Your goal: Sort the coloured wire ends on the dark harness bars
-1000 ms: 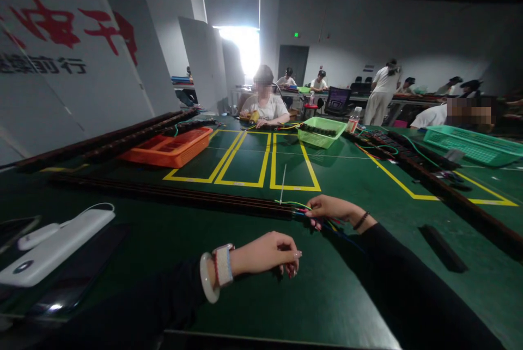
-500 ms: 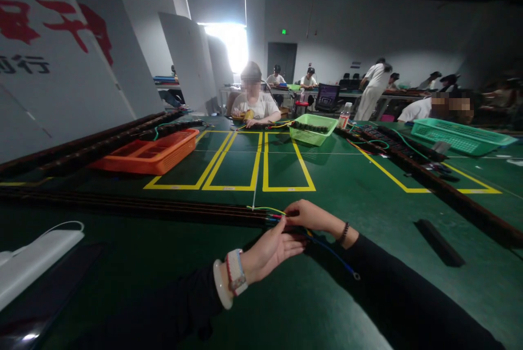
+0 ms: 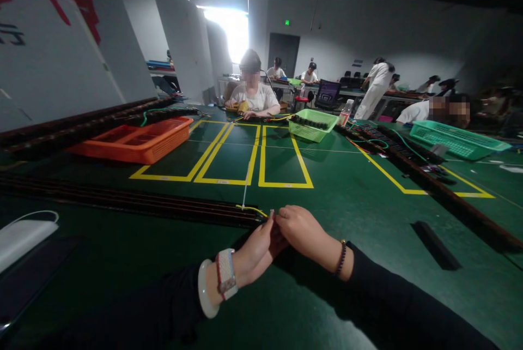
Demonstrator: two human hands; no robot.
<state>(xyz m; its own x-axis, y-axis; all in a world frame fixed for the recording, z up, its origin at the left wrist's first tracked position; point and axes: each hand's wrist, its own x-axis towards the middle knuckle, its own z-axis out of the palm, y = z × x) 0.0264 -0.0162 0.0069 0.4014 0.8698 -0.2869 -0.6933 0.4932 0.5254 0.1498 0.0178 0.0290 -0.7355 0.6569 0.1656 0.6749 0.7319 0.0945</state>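
Observation:
A long dark strip with several ridges (image 3: 134, 201) lies across the table, its right end reaching my hands. Thin wires come out of that end, among them a yellow-green wire (image 3: 254, 209) that runs in between my fingers. A white cable tie (image 3: 245, 189) sticks up at this end. My left hand (image 3: 258, 252) is closed around the wires from below, thumb raised. Against its fingertips, my right hand (image 3: 304, 231) is closed, pinching the wires from the right. The wires' far ends are hidden behind my hands.
An orange basket (image 3: 157, 145) stands at the left, a light green basket (image 3: 312, 131) farther back, a teal basket (image 3: 457, 143) at the right. A short black strip (image 3: 435, 245) lies right of my hands. A white device (image 3: 26, 238) sits left. Co-workers sit across the table.
Both hands have come closer together and shifted slightly left in view. My left fingers, stretched out before, are now curled. The blue wire with its ring end is no longer visible.

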